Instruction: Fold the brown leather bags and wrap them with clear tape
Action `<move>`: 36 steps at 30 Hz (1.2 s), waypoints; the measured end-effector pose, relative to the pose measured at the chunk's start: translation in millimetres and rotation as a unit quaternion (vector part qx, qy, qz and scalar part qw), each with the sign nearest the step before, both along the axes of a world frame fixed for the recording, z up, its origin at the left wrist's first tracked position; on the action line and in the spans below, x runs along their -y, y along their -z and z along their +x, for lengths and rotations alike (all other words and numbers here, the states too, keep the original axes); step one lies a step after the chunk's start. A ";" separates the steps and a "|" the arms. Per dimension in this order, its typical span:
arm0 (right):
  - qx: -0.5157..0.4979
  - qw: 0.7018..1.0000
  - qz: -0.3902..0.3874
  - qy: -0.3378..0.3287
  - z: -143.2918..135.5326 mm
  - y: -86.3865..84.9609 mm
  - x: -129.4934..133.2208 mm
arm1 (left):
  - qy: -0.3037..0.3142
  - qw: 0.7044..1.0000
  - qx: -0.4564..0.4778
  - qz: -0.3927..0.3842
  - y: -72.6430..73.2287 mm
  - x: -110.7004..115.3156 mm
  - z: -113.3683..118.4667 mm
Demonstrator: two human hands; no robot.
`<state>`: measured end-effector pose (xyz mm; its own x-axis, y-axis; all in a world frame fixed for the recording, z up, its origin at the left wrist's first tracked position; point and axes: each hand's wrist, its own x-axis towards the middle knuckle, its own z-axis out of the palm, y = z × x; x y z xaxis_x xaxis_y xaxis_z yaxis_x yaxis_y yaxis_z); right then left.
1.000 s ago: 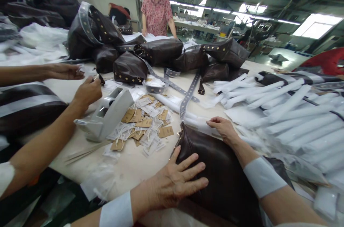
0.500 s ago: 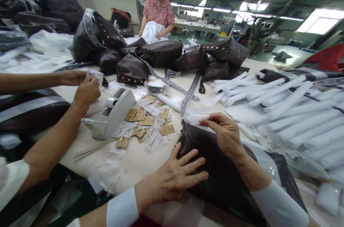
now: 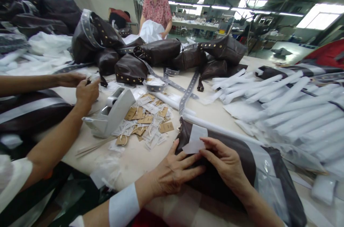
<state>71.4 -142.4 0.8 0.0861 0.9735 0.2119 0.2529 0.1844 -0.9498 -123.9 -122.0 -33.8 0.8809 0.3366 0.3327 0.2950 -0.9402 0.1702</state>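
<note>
A dark brown leather bag (image 3: pixel 233 148) lies on the table in front of me, with a wide translucent band (image 3: pixel 268 173) round its right part. My left hand (image 3: pixel 170 171) rests on the bag's near left side, its fingers stretched out and slightly apart. Between the thumb and fingers of my right hand (image 3: pixel 224 162) is the edge of a thin white sheet (image 3: pixel 196 139), folded over the bag's left end. The sheet's lower corner touches or nearly touches my left fingertips. A strap covered in studded grey wrapping (image 3: pixel 186 96) runs away from the bag's left corner.
Brown and white tags (image 3: pixel 146 121) lie heaped beside a grey tape dispenser (image 3: pixel 110 112). At left a co-worker's hands (image 3: pixel 87 87) handle something small. More bags (image 3: pixel 161 53) are piled behind, white rolls (image 3: pixel 295 112) at right. Another person (image 3: pixel 156 8) stands at the back.
My right hand has brought the white sheet down and toward me from the far edge, onto the bag. My left hand's fingers have drawn closer together. The co-worker's hands have shifted slightly.
</note>
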 end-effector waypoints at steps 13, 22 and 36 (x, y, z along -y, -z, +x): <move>0.056 0.997 0.054 -0.010 -6.7 3.8 35.5 | -0.030 0.991 0.127 0.009 20.9 5.7 1.3; 0.105 0.983 0.039 -0.147 -3.0 1.9 43.2 | -0.028 0.992 0.121 0.024 27.7 5.0 1.1; 0.301 0.892 0.301 -0.151 -2.7 15.7 65.6 | -0.010 0.996 0.075 0.048 18.8 4.6 -3.6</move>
<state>68.7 -208.0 -14.9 -0.4665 0.6280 0.6229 0.5364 0.7608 -0.3653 -127.5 -126.7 -52.6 0.8126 0.3134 0.4915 0.2910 -0.9487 0.1239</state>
